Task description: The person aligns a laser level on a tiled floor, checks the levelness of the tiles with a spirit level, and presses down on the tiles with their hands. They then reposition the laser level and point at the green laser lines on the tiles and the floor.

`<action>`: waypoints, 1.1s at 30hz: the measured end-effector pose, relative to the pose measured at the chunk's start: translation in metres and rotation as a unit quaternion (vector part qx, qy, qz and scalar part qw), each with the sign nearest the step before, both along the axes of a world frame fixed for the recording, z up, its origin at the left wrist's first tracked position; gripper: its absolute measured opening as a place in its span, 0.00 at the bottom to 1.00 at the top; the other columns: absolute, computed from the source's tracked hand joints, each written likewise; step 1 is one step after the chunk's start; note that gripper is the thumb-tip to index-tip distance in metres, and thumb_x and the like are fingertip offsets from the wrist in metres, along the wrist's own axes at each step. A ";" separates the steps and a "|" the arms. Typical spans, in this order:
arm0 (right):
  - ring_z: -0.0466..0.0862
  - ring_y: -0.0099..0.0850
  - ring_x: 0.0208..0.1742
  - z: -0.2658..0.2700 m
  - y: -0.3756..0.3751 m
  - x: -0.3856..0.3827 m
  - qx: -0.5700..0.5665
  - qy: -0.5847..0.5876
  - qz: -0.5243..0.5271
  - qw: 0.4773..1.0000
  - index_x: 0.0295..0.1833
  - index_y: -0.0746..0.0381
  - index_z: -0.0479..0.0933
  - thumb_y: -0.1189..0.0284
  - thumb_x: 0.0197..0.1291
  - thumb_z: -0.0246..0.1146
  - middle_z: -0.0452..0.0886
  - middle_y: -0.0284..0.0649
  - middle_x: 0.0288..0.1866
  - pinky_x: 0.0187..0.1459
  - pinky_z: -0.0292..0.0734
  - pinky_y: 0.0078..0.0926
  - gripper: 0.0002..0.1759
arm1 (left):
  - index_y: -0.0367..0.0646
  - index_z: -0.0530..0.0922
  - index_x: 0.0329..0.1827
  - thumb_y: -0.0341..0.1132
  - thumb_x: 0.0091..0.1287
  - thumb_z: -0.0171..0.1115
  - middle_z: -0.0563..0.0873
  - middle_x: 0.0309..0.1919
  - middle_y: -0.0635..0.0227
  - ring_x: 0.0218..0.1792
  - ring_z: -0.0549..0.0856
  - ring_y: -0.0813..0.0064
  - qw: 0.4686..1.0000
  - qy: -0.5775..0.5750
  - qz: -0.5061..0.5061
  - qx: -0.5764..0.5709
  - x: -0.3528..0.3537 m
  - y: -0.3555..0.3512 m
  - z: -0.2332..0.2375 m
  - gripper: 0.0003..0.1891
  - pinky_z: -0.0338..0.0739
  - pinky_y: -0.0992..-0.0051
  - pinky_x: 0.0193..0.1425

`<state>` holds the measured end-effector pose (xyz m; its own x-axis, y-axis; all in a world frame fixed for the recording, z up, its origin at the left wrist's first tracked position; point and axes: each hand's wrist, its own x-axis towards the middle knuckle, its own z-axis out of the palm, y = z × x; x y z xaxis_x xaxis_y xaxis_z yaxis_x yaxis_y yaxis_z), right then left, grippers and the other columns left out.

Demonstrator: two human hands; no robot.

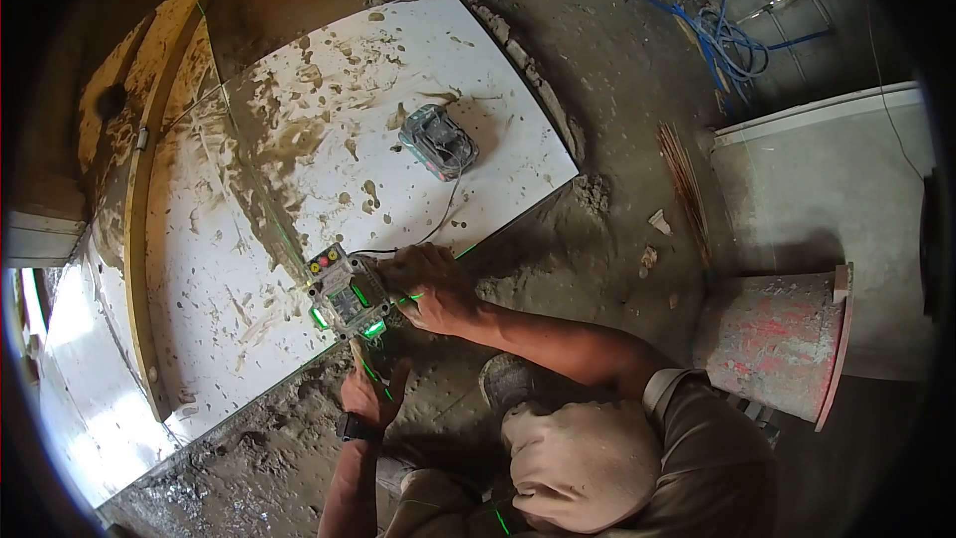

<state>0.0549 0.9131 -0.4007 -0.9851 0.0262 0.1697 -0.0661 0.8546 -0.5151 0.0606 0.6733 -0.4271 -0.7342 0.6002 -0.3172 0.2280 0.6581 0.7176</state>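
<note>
A laser level point(349, 294) casting green light stands at the edge of a mud-spattered white board point(329, 139). My right hand point(435, 287) is at its right side, fingers curled against the housing. Below the device is my left hand point(373, 394), index finger stretched up to its lower edge and thumb apart; a dark watch is on that wrist. Further up the board lies a dark battery pack point(438, 142), with a thin cable point(445, 211) running from it to the laser level.
A long curved-looking wooden strip point(149, 189) lies across the board's left part. Wet grey mortar point(239, 478) covers the floor around it. At right are a red-stained bucket point(767, 344) on its side and thin rods point(682, 184). A blue hose point(732, 45) lies coiled at upper right.
</note>
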 end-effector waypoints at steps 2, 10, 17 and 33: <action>0.73 0.43 0.59 -0.003 0.000 0.001 0.001 -0.002 -0.001 1.000 0.62 0.53 0.77 0.65 0.60 0.68 0.74 0.41 0.54 0.58 0.70 0.45 0.24 | 0.30 0.47 0.79 0.48 0.67 0.70 0.90 0.37 0.62 0.32 0.89 0.57 1.000 0.001 0.000 -0.006 0.000 0.000 0.000 0.50 0.82 0.63 0.36; 0.77 0.44 0.58 0.001 0.026 0.007 -0.017 0.006 -0.024 1.000 0.58 0.56 0.80 0.69 0.53 0.71 0.78 0.42 0.54 0.60 0.71 0.44 0.24 | 0.31 0.43 0.81 0.47 0.66 0.70 0.89 0.38 0.61 0.32 0.88 0.55 0.996 0.080 -0.021 -0.032 0.007 -0.007 -0.013 0.52 0.81 0.60 0.36; 0.85 0.48 0.49 0.007 0.208 0.031 -0.047 0.075 -0.350 0.933 0.48 0.62 0.83 0.68 0.68 0.63 0.86 0.48 0.44 0.55 0.77 0.40 0.10 | 0.40 0.37 0.84 0.46 0.65 0.71 0.87 0.33 0.61 0.30 0.87 0.53 0.998 -0.040 -0.026 -0.031 0.030 -0.004 0.033 0.56 0.81 0.59 0.33; 0.84 0.37 0.53 -0.008 0.294 0.071 -0.285 -0.071 -0.451 0.843 0.59 0.70 0.81 0.44 0.75 0.50 0.88 0.50 0.53 0.62 0.73 0.36 0.38 | 0.43 0.40 0.84 0.49 0.65 0.71 0.87 0.32 0.66 0.30 0.87 0.57 0.997 -0.069 -0.043 -0.016 0.036 -0.010 0.028 0.55 0.82 0.61 0.35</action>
<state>0.1255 1.2069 -0.4086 -0.5296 0.8131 -0.2416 0.5752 0.1349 -0.8068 0.0961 0.6632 -0.3991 -0.6292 0.6465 -0.4315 0.1857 0.6641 0.7242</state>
